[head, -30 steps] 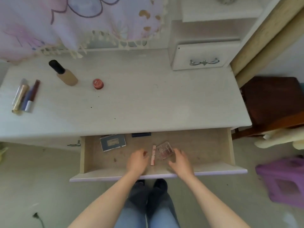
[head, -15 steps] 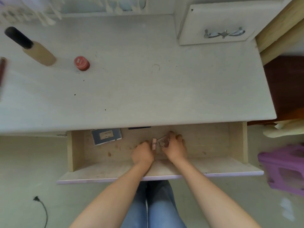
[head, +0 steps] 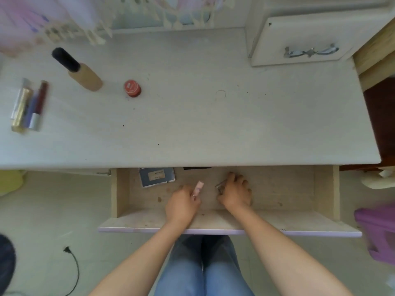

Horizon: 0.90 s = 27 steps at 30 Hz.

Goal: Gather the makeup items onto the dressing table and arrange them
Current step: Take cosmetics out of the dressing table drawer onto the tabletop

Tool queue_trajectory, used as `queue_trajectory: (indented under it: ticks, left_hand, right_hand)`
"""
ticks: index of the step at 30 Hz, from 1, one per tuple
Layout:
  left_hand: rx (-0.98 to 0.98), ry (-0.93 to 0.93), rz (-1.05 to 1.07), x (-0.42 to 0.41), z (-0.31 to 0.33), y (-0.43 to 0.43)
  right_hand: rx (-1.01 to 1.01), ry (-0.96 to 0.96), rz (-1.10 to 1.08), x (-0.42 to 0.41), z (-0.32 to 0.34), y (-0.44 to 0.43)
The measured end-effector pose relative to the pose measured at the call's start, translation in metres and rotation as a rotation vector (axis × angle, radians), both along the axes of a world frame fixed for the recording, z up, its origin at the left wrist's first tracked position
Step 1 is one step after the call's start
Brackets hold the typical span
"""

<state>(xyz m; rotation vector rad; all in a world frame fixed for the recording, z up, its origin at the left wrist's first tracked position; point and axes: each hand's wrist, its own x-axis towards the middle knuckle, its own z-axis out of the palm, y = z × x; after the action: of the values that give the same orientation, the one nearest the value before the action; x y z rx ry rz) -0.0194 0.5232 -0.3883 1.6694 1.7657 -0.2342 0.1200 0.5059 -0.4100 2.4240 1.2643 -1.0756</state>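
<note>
Both my hands are inside the open drawer (head: pixel 324 189) under the dressing table (head: pixel 203 124). My left hand (head: pixel 182 205) grips a small pink tube (head: pixel 198 187), tilted up to the right. My right hand (head: pixel 236 193) curls round a small clear compact (head: pixel 220 185), mostly hidden by the fingers. A grey-blue palette (head: pixel 157 176) and a dark flat item (head: pixel 197 168) lie at the drawer's back. On the tabletop stand a beige bottle with a black cap (head: pixel 78 69), a red jar (head: pixel 132 88) and several slim tubes (head: pixel 28 104) at the left.
A small closed drawer unit (head: pixel 299 41) with a metal handle sits at the table's back right. A purple stool (head: pixel 378 233) stands on the floor at the right. A black cable with plug (head: pixel 71 261) lies on the floor at the left.
My hands reached into the drawer and closed on the pink tube and the compact. The two hands have now drawn apart, each lifting its item off the drawer floor.
</note>
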Motion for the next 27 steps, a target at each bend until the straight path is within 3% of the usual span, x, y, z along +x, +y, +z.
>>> queue_trajectory:
  ticks: [9,21,27]
  left_hand:
    - [0.166,-0.128,0.21,-0.027,0.055,-0.016]
    - [0.529,-0.342,0.387,-0.061,0.16,0.024]
    - [0.616,-0.298,0.487,-0.086,0.18,0.032]
  right_hand:
    - [0.358,0.123,0.11,0.013,0.085,-0.025]
    - [0.737,0.049,0.25,0.023,0.209,0.019]
    - [0.802,-0.017,0.394,0.007,0.238,0.029]
